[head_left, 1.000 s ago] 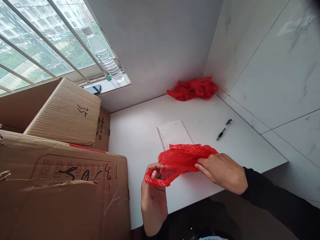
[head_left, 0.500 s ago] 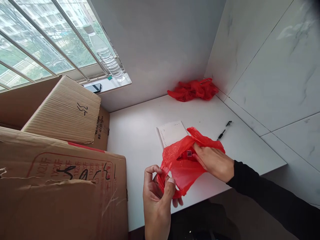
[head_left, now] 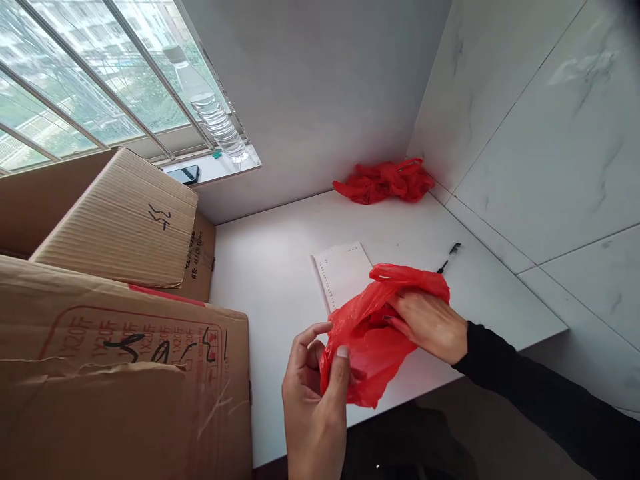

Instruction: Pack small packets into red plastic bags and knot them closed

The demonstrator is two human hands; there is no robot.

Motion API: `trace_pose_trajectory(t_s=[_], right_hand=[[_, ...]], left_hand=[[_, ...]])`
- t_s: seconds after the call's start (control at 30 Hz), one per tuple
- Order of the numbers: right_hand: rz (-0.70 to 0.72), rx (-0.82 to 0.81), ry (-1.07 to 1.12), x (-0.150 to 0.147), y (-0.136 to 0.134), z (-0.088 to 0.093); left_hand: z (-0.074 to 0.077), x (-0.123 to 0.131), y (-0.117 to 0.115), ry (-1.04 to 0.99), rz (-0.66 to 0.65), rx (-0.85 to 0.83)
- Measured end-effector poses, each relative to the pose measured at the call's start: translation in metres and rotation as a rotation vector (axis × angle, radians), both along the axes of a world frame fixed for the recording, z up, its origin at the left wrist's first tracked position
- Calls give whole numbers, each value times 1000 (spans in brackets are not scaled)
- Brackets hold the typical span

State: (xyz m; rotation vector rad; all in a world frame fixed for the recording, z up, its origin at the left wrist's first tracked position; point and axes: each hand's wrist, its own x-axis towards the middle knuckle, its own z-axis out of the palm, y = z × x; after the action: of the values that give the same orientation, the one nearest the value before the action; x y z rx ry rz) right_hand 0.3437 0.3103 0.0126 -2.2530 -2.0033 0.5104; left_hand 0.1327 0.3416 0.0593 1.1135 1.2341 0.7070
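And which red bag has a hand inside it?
The near bag: the right hand reaches inside it, while the far bag lies by the wall, untouched.

Homelike room — barred window [head_left: 90, 87], marbled tiles [head_left: 545, 147], cartons [head_left: 125, 400]

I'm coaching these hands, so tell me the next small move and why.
Probably close the right hand gently around whatever lies inside the held red bag: that hand reaches in at the open mouth, while the left hand grips the bag's edge. What is in there is too hidden to name.
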Motion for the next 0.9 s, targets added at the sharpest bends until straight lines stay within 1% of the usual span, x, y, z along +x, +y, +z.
trace_pose_trajectory(t_s=[0.07,0.13,0.2,0.27,0.3,0.37,0.5,0.57,0.63,0.73,0.9], right_hand=[[29,-12,29,-1,-3,2],[51,-16,50,-2,-4,3],[69,-16,72,-1,-3,3],[81,-14,99,0,-2,2],[86,-10,114,0,-2,1],[88,4,141,0,-1,0],[-8,50,219,-5,0,1],[-61,61,245,-8,1,2],[-74,60,242,-9,1,3],[-35,61,216,-10,1,5],[38,38,177,-9,1,8]], left_hand=[[1,1,0,20,26,10],[-5,0,1,131,23,70],[-13,-1,4,266,-28,157],[-19,-3,7,333,-78,211],[-20,-4,7,323,-87,214],[-16,-4,7,229,-74,165],[2,-3,2,27,-48,38],[9,-3,0,-28,-37,15],[12,-3,-2,-59,-31,8],[16,-1,-2,-78,-31,8],[16,1,-1,-94,27,22]])
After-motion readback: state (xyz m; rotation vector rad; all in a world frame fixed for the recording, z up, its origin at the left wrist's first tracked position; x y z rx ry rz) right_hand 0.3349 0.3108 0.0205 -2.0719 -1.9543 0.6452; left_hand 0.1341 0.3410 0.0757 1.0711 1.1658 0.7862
